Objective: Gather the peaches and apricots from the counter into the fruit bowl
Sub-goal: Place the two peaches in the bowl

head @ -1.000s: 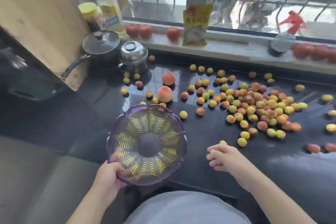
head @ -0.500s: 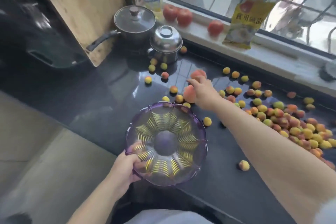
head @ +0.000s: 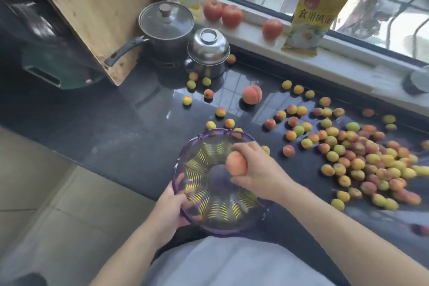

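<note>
Counter [head: 120, 123]: a dark, glossy surface is seen running from the left edge across the middle of the frame to the right edge, below the window sill.
Cutting board [head: 92, 7]: a large wooden board is seen leaning in the upper left of the frame.
Fruit bowl [head: 202, 220]: a purple see-through bowl with yellow slotted ribs is set at the near edge of the counter, lower centre of the frame; no fruit is seen resting inside it.
Apricots [head: 362, 160]: a wide scatter of small yellow, orange and red fruit is spread over the counter at centre right, with a few loose ones above and left of the bowl.
Black pot [head: 166, 28]: a lidded pot with a long handle is placed at upper centre, beside the board.
Steel pot [head: 208, 50]: a small shiny lidded pot is placed just right of the black pot.
Left hand [head: 169, 209]: the bowl's near-left rim is gripped, with the thumb laid inside the rim.
Right hand [head: 257, 169]: the fingers are curled round the held peach, above the bowl's right half.
Held peach [head: 236, 163]: it is clasped in the right hand, over the bowl's middle.
Second peach [head: 252, 95]: it is left lying on the counter, above the bowl at centre.
</note>
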The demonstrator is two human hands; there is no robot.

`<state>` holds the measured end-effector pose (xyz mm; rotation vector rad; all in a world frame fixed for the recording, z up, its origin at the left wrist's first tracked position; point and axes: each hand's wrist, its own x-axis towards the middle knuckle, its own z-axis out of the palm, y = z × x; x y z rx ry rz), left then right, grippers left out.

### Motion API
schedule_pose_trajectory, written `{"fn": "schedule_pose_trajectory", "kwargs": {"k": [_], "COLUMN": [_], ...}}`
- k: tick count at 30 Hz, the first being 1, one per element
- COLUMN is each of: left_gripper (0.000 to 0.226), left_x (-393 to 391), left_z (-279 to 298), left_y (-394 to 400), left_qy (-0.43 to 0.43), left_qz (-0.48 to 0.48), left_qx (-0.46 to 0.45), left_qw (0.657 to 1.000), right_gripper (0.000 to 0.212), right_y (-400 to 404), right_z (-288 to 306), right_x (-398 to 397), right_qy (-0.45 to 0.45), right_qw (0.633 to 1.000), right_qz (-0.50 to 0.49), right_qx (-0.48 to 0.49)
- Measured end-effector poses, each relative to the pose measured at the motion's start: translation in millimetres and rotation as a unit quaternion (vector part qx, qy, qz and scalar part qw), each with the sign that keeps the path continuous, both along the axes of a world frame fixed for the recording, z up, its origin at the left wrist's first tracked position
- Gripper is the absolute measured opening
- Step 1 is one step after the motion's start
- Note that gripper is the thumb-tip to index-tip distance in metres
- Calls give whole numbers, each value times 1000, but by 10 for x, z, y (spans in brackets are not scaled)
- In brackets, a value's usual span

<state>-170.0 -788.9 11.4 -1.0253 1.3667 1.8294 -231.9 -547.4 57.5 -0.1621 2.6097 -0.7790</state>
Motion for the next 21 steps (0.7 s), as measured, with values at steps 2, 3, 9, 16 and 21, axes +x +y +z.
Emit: {"fn": "schedule_pose_trajectory", "kwargs": {"k": [2, 3, 9, 16, 21], "left_gripper": [82, 81, 69, 33, 40], "left_x": [-18, -29, -112, -262, -360], "left_z": [-3, 8, 92, 125, 91], "left_y": [42, 54, 53, 26, 28], "left_qy": [1, 2, -6, 37, 48], "left_qz": [-17, -19, -55, -78, -131], "left_qx": [22, 27, 0, -114, -132], "left_qw": [1000, 999, 998, 990, 981], "right_gripper": [74, 73, 71, 88, 46], "right_y": [-200, -286, -466, -413, -47], "right_z": [-258, -379, -652, -544, -214], "right_x": [134, 144, 95, -46, -386], "right_qy": [-5, 3, 102, 27, 194], "right_qw": [999, 999, 991, 996, 981], "right_qz": [20, 14, 15, 37, -14], "right_qx": [28, 30, 90, 71, -25]}}
